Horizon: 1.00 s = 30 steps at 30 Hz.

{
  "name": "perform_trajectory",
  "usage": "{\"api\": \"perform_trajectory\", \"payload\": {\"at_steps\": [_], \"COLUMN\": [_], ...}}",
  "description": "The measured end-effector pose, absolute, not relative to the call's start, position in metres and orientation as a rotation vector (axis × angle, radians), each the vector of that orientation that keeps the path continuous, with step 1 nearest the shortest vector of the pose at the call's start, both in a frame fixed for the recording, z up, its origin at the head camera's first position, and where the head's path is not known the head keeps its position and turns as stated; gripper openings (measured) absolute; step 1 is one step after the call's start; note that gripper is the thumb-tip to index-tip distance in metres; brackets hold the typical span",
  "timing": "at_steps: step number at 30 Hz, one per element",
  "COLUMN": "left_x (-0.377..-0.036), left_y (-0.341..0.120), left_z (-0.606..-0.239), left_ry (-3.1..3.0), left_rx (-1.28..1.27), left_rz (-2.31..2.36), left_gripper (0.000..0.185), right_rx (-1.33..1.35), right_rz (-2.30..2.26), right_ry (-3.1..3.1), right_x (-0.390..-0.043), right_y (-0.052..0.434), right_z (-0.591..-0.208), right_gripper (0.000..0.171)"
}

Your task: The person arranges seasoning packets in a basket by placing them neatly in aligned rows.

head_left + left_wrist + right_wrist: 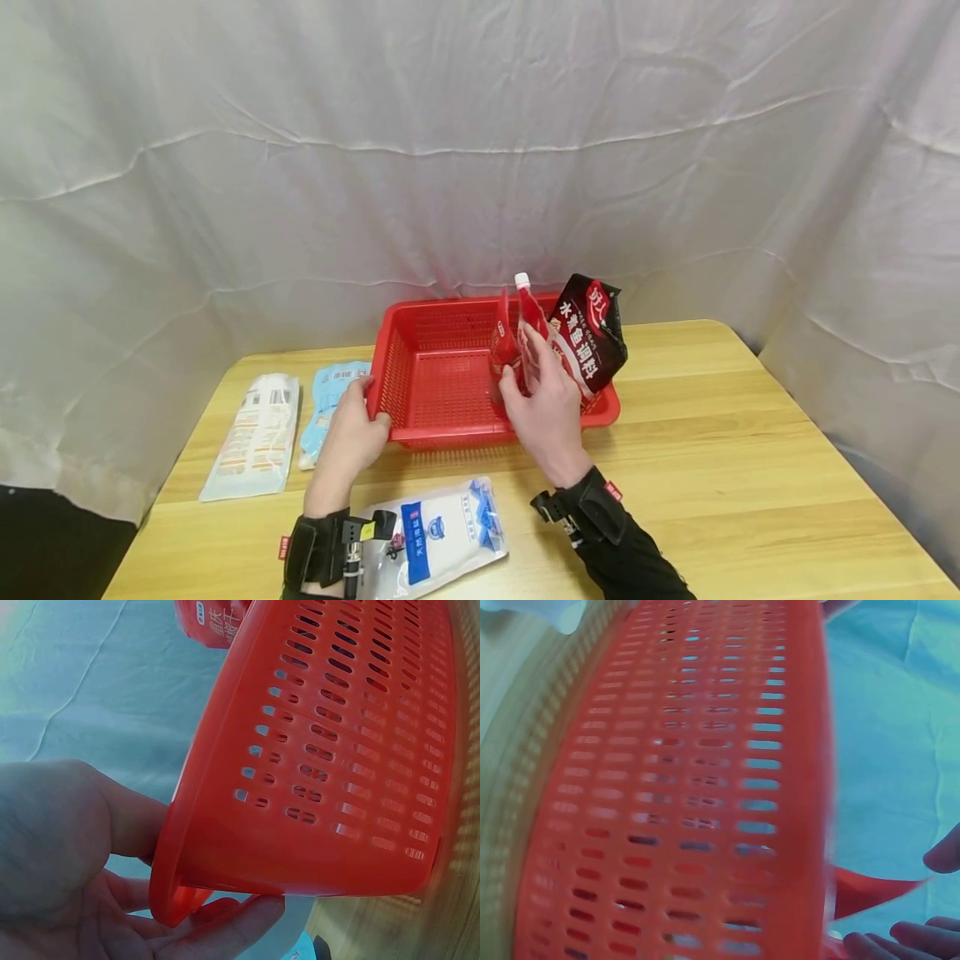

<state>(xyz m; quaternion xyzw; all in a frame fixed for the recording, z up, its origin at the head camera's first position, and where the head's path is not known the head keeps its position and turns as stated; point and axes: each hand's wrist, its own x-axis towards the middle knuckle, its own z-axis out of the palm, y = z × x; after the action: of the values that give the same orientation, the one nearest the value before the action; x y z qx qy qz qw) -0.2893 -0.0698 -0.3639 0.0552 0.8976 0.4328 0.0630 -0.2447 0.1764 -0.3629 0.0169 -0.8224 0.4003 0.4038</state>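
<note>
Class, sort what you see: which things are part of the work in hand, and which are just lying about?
In hand:
red basket, gripped by left hand
red spouted pouch, held by right hand
dark seasoning bag

Lying about:
white packet
light blue pouch
blue-and-white bag

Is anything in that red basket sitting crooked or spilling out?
Nothing has spilled. The dark sauce packet leans tilted over the red basket rim at the right, and the right hand holds a red spouted pouch upright inside.
</note>
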Motion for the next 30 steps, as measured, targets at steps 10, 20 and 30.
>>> {"api": "perform_trajectory", "payload": {"at_steps": [10, 20, 30], "left_x": [-0.289, -0.29, -0.289], "left_y": [-0.071, -0.074, -0.078], "left_z": [-0.364, -0.364, -0.361], "left_ry": [2.716, 2.736, 2.787], "left_rx": [0.191, 0.209, 0.199], "left_rz": [1.305, 1.285, 1.233], "left_gripper": [0.064, 0.065, 0.064], "right_rx": [0.379, 0.626, 0.68], "right_rz": [0.96, 0.785, 0.704], "right_ry": [-1.955, -2.272, -2.57], "right_x": [-0.22, -0.215, -0.215], "right_y": [0.205, 0.238, 0.252], "right_z": [-0.357, -0.371, -0.383], "right_gripper": [0.037, 0.036, 0.03]}}
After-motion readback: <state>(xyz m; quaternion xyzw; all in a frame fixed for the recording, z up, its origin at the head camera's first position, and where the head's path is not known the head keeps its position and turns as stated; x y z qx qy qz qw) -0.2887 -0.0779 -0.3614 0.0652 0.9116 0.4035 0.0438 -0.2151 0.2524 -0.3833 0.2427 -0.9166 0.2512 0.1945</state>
